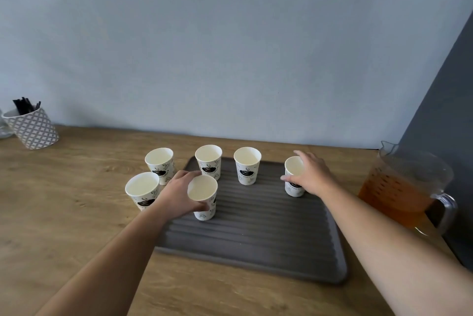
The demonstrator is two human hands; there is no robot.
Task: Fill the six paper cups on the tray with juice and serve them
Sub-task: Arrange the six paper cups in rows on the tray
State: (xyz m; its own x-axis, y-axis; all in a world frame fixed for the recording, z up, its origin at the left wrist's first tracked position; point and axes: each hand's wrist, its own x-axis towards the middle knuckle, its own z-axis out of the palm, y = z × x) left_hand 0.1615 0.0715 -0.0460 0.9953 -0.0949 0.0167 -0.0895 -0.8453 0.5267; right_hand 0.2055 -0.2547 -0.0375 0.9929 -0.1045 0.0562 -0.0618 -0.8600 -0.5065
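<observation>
We see both hands clamped on upright cups: left hand (pixel 179 194) on near-left tray cup (pixel 203 196), right hand (pixel 311 175) on right-edge cup (pixel 294 180), its print half hidden.

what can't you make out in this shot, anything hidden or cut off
All in the head view:
- Left hand covers the side of the near cup; its print is mostly hidden.
- Right hand hides much of the right cup.
- Pitcher: far side merges into the dark wall.
- Cup lettering: too small to read fully.
- Patterned holder: dark sticks inside unidentifiable; the clear object beside it is cut off.
</observation>
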